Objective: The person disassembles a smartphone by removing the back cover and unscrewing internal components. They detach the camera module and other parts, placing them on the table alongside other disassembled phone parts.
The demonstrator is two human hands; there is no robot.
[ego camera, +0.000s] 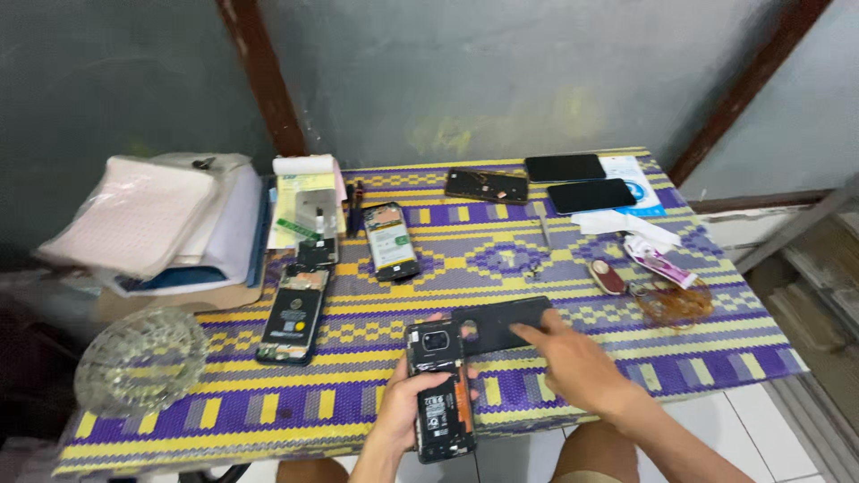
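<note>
Palm (pixel 413 413) hidden behind opened phone (pixel 439 394)

glass ashtray (pixel 139 360), two dark phones (pixel 565 167)

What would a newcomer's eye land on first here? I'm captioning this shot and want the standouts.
First, the left hand gripping an opened phone with its back removed, at the near table edge. Beside it the right hand rests a fingertip on a black back cover lying on the purple-and-yellow woven mat. More opened phones lie at left, and a glass ashtray sits at the near-left corner.
</note>
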